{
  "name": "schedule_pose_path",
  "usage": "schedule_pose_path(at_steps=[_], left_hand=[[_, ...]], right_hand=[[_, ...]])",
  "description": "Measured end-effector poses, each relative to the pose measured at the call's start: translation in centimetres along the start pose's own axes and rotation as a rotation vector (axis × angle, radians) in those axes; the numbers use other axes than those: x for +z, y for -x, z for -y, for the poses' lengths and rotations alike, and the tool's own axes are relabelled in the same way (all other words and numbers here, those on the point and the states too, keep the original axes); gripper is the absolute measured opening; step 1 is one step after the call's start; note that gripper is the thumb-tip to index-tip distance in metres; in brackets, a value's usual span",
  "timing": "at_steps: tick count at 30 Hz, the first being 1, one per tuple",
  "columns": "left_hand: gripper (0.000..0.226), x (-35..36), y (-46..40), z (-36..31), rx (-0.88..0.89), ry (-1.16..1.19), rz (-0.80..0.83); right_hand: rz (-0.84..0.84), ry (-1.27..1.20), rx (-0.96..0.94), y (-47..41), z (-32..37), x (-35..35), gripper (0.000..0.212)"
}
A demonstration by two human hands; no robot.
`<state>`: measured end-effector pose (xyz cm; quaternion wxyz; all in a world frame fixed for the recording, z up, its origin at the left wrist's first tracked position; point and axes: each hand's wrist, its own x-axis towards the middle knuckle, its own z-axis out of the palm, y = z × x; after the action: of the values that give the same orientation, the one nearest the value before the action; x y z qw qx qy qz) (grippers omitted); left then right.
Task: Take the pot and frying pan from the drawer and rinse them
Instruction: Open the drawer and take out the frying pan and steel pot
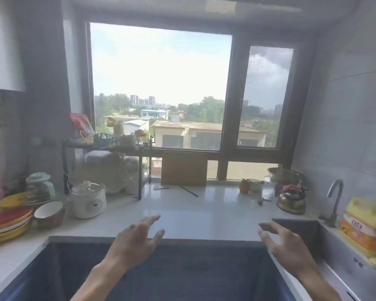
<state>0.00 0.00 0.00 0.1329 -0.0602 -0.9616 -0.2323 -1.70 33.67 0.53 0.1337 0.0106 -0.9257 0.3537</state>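
My left hand (137,242) is stretched out over the front edge of the white counter (182,213), fingers spread and holding nothing. My right hand (284,244) hovers at the left edge of the steel sink (334,253), fingers apart and empty too. Below both hands lies the dark blue cabinet front (182,274). No pot or frying pan from a drawer shows, and no drawer can be made out. A curved tap (335,198) stands behind the sink.
A metal kettle (291,200) and a metal bowl (284,174) stand at the back right. A yellow packet (365,227) rests on the sink's right rim. Stacked plates (9,224), a bowl (49,213) and a white cooker (88,198) crowd the left. A board (183,168) leans on the window.
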Motion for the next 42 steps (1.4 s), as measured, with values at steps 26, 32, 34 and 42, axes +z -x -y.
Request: schedule_pose_path(at_steps=[26, 32, 34, 42], left_hand=[[0.036, 64.7, -25.8, 24.3, -0.506, 0.540, 0.551], [0.021, 65.6, -27.0, 24.9, -0.532, 0.669, 0.225], [0.020, 65.8, -27.6, 25.4, -0.498, 0.630, 0.289], [0.013, 66.0, -28.8, 25.9, -0.472, 0.624, 0.376]], right_hand=[[0.754, -0.062, 0.307, -26.4, -38.9, 55.8, 0.050], [0.523, -0.119, 0.177, -27.5, -39.7, 57.4, 0.016], [0.518, -0.136, 0.157, -27.8, -39.6, 57.3, 0.018], [0.423, -0.185, 0.213, -28.2, -40.2, 59.3, 0.009]])
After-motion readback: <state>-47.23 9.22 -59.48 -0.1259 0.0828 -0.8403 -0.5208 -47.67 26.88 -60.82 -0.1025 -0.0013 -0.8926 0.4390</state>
